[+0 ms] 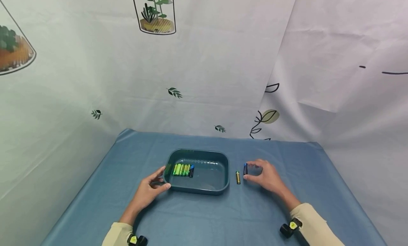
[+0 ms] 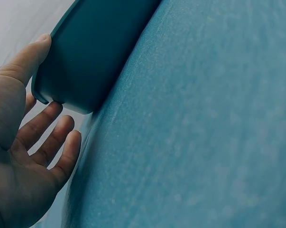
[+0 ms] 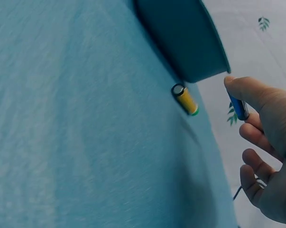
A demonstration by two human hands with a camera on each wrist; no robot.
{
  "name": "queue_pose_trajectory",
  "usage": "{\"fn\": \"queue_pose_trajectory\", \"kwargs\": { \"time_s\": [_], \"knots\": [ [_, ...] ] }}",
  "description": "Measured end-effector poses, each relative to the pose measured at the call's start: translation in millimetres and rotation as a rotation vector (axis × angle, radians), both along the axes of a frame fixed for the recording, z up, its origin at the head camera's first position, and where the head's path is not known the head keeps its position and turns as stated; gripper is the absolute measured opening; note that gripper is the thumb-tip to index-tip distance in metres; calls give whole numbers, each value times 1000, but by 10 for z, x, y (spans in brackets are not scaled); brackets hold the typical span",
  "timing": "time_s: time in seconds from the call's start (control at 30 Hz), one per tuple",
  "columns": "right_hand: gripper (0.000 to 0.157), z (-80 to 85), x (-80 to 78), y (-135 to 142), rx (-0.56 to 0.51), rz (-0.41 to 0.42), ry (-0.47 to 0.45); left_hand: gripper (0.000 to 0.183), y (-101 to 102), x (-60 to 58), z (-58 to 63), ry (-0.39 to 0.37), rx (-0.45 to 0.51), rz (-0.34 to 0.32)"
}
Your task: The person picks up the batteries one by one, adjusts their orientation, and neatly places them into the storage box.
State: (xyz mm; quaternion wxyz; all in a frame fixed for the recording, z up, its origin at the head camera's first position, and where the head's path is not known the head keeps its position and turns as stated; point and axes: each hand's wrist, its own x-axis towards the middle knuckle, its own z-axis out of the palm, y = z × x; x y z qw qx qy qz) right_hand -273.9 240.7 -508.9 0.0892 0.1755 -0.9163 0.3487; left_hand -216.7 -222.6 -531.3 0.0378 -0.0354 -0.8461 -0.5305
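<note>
My left hand [image 1: 150,190] holds the left end of a dark teal tray [image 1: 204,191], thumb at the near rim and fingertips at the end wall. Inside the tray, toward its left, several green-and-yellow batteries [image 1: 181,169] lie side by side, with a blue-and-black battery [image 1: 191,171] at the right of the row. Right of the tray, my right hand [image 1: 267,175] pinches another blue battery [image 3: 239,106] between thumb and fingers, raised off the cloth. A yellow battery with a green end [image 1: 238,177] lies on the cloth between that hand and the tray.
A blue cloth [image 1: 204,221] covers the table. Behind it hangs a pale curtain [image 1: 204,68] with plant prints, and similar fabric rises at both sides. Each wrist carries a small black camera [image 1: 288,230] over a cream sleeve.
</note>
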Motion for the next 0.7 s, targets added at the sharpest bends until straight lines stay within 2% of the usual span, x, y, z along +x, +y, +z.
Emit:
{"fn": "queue_pose_trajectory", "kwargs": {
  "time_s": [0.27,0.7],
  "knots": [
    [51,232,-12,-104,14,-7,28,74,-5,1,7,0,1,-5],
    [53,528,-41,-424,42,15,-4,75,-10,-1,3,10,-5,-9]
  ]
}}
